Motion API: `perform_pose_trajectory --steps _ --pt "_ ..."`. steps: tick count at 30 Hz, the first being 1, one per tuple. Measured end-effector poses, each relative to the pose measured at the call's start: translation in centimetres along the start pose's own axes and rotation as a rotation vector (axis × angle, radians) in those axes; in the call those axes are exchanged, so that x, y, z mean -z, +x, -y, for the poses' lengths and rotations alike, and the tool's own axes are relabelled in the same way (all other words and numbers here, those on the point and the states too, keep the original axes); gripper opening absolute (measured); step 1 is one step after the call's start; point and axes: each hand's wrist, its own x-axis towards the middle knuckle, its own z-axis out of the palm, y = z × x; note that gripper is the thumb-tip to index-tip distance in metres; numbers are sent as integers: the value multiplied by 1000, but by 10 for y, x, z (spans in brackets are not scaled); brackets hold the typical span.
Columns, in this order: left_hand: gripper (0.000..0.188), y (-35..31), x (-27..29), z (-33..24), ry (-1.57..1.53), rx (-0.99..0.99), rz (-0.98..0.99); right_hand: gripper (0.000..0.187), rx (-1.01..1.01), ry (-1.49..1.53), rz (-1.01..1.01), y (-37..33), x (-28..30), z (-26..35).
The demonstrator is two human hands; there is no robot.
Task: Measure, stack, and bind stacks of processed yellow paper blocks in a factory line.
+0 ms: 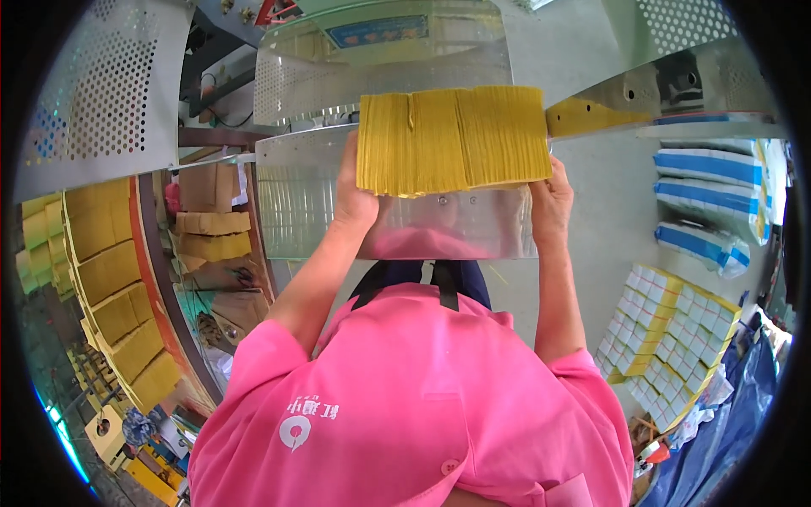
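Note:
A long block of yellow paper sheets, packed on edge with a few gaps along it, is gripped between my two hands. My left hand closes on its left end, with some fingers hidden behind the block. At the other end, my right hand grips the lower right corner, its fingers partly out of sight. Below and behind the block is a shiny metal plate of a machine; whether the block touches it, I cannot tell.
A clear guard stands beyond the plate. Perforated metal panels flank it. Yellow paper stacks fill a shelf on the left. To the right lie blue-and-white wrapped packs, bundled paper blocks and a blue tarp.

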Motion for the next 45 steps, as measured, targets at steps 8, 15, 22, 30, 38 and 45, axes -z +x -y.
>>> perform_pose_trajectory --steps 8,15,22,30,38,45 --pt "70 -46 -2 -83 128 440 77 23 -75 -194 223 -10 7 56" --pt "66 -50 21 -58 565 480 175 29 -175 -122 274 12 -2 12" --pt "57 -58 25 -40 674 255 69 33 -254 -15 253 2 2 12" --pt "51 -69 17 -10 327 174 -55 43 -197 288 284 -12 -14 9" --pt "53 -59 -19 -13 200 182 -78 45 -340 478 241 -10 -21 25" --pt "57 -14 -1 -19 267 287 -32 43 -233 335 106 -10 -32 7"
